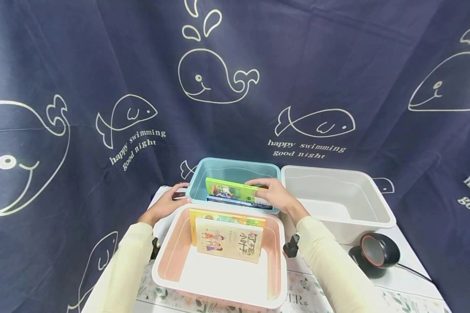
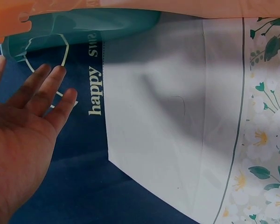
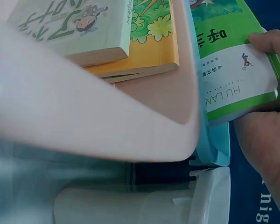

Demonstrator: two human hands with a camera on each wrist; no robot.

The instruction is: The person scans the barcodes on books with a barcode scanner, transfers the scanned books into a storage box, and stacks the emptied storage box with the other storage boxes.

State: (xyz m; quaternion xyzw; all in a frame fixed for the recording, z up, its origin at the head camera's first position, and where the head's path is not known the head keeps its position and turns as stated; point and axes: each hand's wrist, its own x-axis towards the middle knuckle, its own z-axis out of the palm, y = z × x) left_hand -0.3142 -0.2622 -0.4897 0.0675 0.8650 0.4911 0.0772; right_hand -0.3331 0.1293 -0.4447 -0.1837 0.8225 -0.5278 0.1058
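My right hand (image 1: 273, 194) grips a green book (image 3: 233, 56) by its right end, thumb on the cover. The book stands in the blue bin (image 1: 239, 164), in front of its back wall, with a dark blue book (image 1: 239, 202) just before it. At the blue bin's left end is my left hand (image 1: 167, 205), its fingers loosely bent near the rim; in the left wrist view that palm holds nothing. Nearer to me, a cream book (image 1: 229, 240) and a yellow book (image 1: 227, 217) lean upright against the back of the pink bin (image 1: 219, 296).
A light grey bin (image 1: 329, 174) stands to the right of the blue one. Beside it sits a round black device (image 1: 380, 250) with a cable. Floral cloth (image 1: 305, 282) covers the front of the table, and a dark blue whale-print curtain (image 1: 219, 126) hangs behind.
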